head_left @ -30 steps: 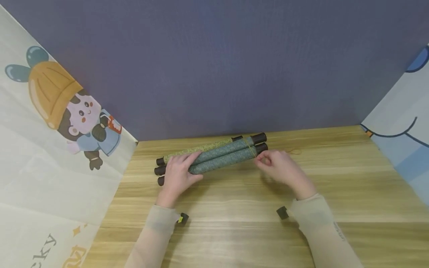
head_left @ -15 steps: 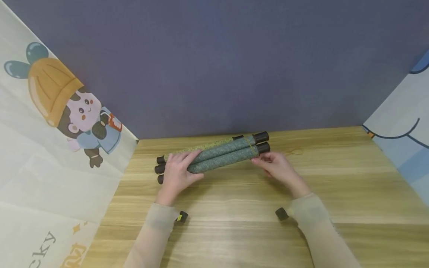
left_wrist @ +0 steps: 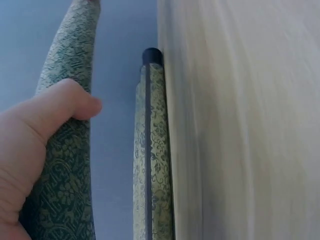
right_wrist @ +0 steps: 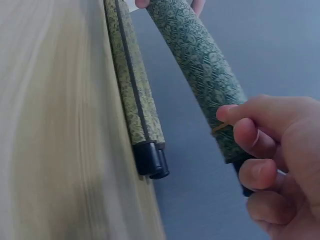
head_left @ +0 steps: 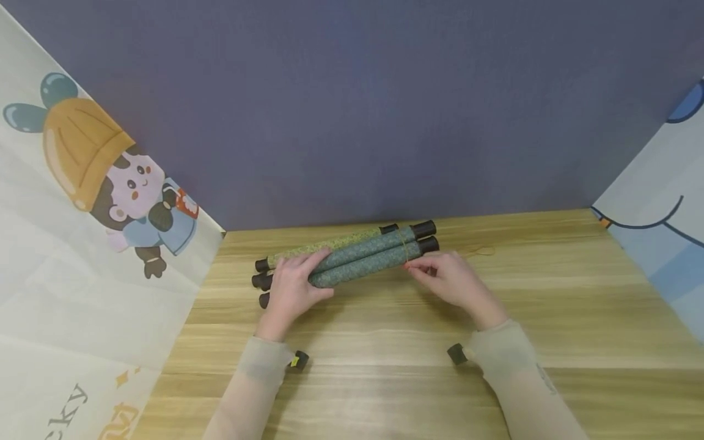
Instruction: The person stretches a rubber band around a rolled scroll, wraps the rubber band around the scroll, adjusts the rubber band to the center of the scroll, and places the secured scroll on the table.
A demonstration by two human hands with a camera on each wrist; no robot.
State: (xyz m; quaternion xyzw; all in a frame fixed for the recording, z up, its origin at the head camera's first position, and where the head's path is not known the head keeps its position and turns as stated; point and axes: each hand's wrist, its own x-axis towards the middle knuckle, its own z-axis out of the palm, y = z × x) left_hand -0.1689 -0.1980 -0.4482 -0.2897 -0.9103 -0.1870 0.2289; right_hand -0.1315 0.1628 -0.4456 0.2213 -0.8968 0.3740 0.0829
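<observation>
Two rolled scrolls in green patterned cloth [head_left: 365,263], with dark end knobs, lie side by side and slanted near the back of the table. My left hand [head_left: 291,287] grips them near their left ends, its thumb along the front; the left wrist view shows the thumb [left_wrist: 70,102] over the green cloth. Round their right ends runs a thin yellow rubber band [head_left: 404,244]. My right hand [head_left: 451,278] pinches this band at the front edge, with thumb and index fingertip against the cloth in the right wrist view. Behind lies a yellow-green patterned scroll [head_left: 352,238], partly covered.
Another thin yellow loop [head_left: 484,251] lies on the wooden table [head_left: 374,366], right of the scrolls. A dark blue-grey panel [head_left: 352,110] rises behind the table. White printed sheets stand at the left [head_left: 66,275] and right [head_left: 668,232].
My right hand has moved the rubber band leftward along the green scrolls, away from their end knobs. The band, earlier pulled toward me, sits closer around the cloth. My left hand keeps its hold.
</observation>
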